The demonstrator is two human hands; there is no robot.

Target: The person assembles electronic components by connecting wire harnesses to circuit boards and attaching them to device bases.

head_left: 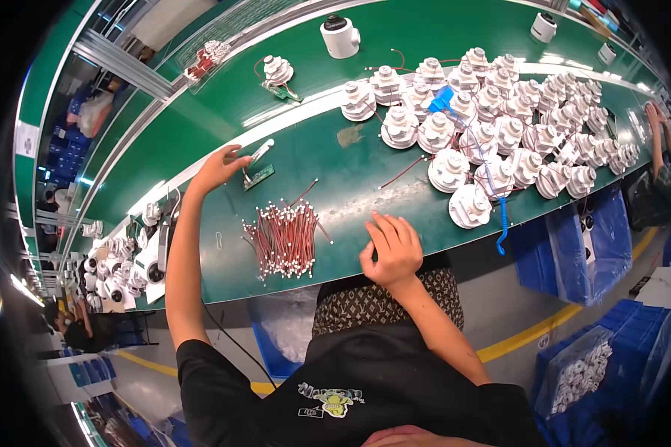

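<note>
My left hand [220, 168] reaches over the left part of the green bench, fingers curved and apart, with nothing visible in them. Beside its fingertips lies a small green circuit board [259, 176], with a white-tipped piece [264, 149] at its far end. My right hand [397, 252] hovers at the bench's near edge, its fingers loosely stretched and holding nothing. Between my arms is a thick bundle of red-brown wires [285, 240] with white connectors. One loose wire [402, 173] lies farther right, in front of the white round camera housings [449, 170].
Many white housings fill the bench's right side, with a blue coiled cord [502, 223] hanging over the edge. A white camera [340, 37] and another assembly [278, 71] stand on the far green belt. Blue bins [548, 246] sit below. Another person's arm [654, 138] shows at far right.
</note>
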